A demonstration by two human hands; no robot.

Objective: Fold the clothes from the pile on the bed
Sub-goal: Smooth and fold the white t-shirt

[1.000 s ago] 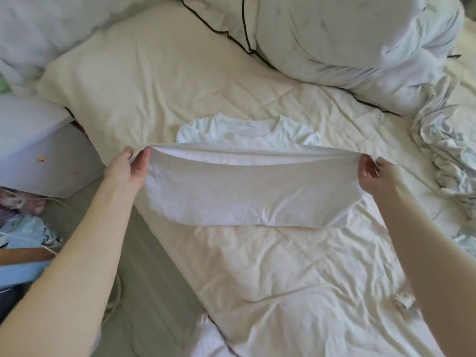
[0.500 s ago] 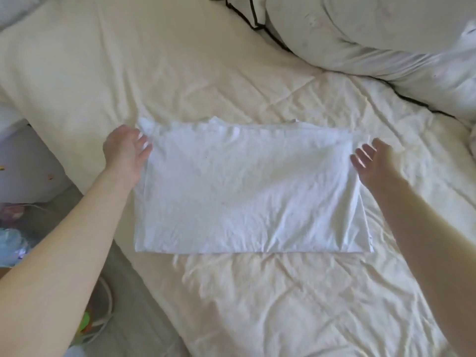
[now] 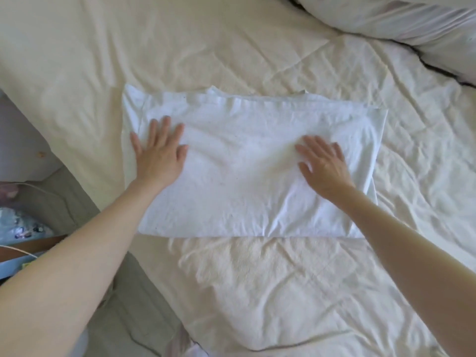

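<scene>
White cotton garment [image 3: 247, 173], folded in half into a wide rectangle, lies flat on the cream, wrinkled bedsheet [image 3: 257, 279], near the middle of the view. Layered edges show along its far side; near edge is a clean fold line. Left hand [image 3: 161, 153] rests palm-down on the left part of the cloth, fingers straight and spread. Right hand [image 3: 323, 163] lies flat on the right part, fingers extended, somewhat blurred. Neither hand grips anything; both press the fabric.

Judgement: first fold of this piece appears done, and the person seems to be smoothing it. Rectangle is wide, so at least one more fold across likely remains. Clothes pile itself is not visible, so how many items are left cannot be told. White duvet with dark piping [image 3: 412, 24] is bunched at the far right.
</scene>
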